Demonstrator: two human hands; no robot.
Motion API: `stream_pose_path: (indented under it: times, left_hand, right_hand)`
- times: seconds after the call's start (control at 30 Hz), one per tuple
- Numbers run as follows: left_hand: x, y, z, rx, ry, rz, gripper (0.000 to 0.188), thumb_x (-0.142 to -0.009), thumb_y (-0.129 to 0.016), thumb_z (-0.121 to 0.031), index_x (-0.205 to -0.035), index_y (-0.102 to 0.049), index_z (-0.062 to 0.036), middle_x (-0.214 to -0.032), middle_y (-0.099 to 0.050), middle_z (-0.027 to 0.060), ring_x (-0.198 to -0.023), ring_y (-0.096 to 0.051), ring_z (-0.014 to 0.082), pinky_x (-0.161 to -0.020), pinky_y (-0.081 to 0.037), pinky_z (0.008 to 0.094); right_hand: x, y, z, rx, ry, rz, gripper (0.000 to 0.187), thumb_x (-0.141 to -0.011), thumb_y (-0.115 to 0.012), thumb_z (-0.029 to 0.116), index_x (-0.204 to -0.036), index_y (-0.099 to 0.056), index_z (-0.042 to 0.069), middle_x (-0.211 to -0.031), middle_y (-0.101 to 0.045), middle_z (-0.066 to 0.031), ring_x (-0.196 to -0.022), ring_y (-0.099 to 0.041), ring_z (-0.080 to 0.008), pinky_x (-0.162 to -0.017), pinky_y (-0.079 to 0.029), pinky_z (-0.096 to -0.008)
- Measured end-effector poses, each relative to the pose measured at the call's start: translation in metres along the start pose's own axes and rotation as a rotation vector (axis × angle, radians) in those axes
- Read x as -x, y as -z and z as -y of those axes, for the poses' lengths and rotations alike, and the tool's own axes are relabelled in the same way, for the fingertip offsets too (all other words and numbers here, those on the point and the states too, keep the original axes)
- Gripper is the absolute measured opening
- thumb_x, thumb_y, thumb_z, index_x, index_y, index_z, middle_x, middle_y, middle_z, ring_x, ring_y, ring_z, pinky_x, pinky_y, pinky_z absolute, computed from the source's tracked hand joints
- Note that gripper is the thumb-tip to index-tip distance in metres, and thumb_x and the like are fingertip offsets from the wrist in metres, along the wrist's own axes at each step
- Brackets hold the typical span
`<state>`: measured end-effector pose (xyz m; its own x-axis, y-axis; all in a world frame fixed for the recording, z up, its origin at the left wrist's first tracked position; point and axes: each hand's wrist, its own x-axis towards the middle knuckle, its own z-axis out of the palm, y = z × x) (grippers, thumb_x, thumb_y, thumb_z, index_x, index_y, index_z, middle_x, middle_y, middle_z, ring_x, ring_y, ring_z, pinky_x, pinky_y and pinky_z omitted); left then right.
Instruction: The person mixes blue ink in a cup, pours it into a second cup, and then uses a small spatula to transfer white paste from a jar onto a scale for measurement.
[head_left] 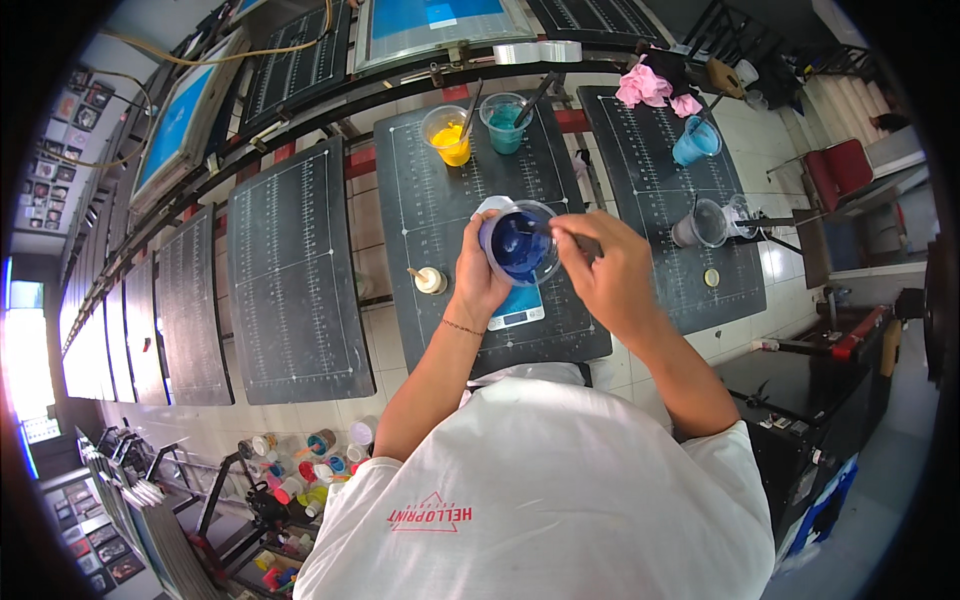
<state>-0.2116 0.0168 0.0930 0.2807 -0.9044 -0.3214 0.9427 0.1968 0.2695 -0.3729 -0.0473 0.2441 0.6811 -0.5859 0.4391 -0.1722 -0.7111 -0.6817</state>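
Observation:
My left hand [473,268] is wrapped round a clear plastic cup [521,278] with dark blue ink or paint in it. My right hand [622,270] pinches a thin dark stirring stick [545,229], whose lower end dips inside the cup. Below the cup lies a digital scale [516,312], partly hidden by it. To the left of my wrist stands a small white pot [431,281] with a wooden stick in it. Farther off, a cup of yellow ink [453,149] and a cup of teal ink [503,138] each hold a dark stick.
These things stand on a black gridded board [408,215]. The right-hand board [640,170] carries a light blue cup [697,143], a greyish cup [703,225] and pink cloth [645,87]. Another board [290,290] lies left. Paint tubs [288,489] crowd the lower left; a red chair [838,168] stands right.

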Motion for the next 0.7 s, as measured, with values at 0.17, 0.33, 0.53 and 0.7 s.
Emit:
stream_pose_path:
  times: [0.17,0.33,0.53,0.7]
  left_hand:
    - [0.004,0.0,0.008,-0.025,-0.007,0.013,0.029,-0.11,-0.04,-0.034,-0.113,-0.056,-0.0103,-0.113,-0.068,0.0096,-0.108,-0.068,0.0249,-0.099,-0.056,0.0417]
    - [0.0,0.004,0.015,-0.01,-0.044,-0.049,0.03,-0.11,-0.039,-0.034,-0.116,-0.056,-0.0099,-0.113,-0.069,0.0099,-0.108,-0.068,0.0242,-0.098,-0.056,0.0424]
    - [-0.005,0.001,0.03,-0.019,-0.066,-0.032,0.032,-0.11,-0.038,-0.034,-0.115,-0.059,-0.0096,-0.112,-0.069,0.0081,-0.109,-0.068,0.0224,-0.1,-0.055,0.0403]
    - [-0.006,-0.005,0.034,-0.001,-0.102,-0.044,0.033,-0.111,-0.037,-0.032,-0.116,-0.057,-0.0063,-0.114,-0.069,0.009,-0.108,-0.068,0.0235,-0.098,-0.057,0.042]
  right_hand:
    - [-0.001,0.006,-0.008,-0.084,0.063,-0.021,0.007,-0.091,-0.07,0.008,-0.094,-0.068,0.002,-0.08,-0.067,-0.0131,-0.069,-0.065,-0.031,-0.063,-0.051,-0.0391]
    - [0.005,0.023,-0.011,-0.141,-0.021,0.214,0.007,-0.091,-0.069,0.008,-0.094,-0.067,0.003,-0.078,-0.066,-0.0135,-0.068,-0.064,-0.0327,-0.063,-0.05,-0.04]
    - [0.011,0.032,-0.027,-0.042,-0.033,0.264,0.009,-0.093,-0.067,0.013,-0.096,-0.066,0.004,-0.079,-0.066,-0.0147,-0.07,-0.064,-0.0343,-0.063,-0.049,-0.041]
    - [0.006,0.033,-0.039,-0.074,-0.12,0.097,0.011,-0.094,-0.068,0.014,-0.097,-0.065,0.004,-0.085,-0.069,-0.0139,-0.074,-0.066,-0.0329,-0.065,-0.05,-0.0407]
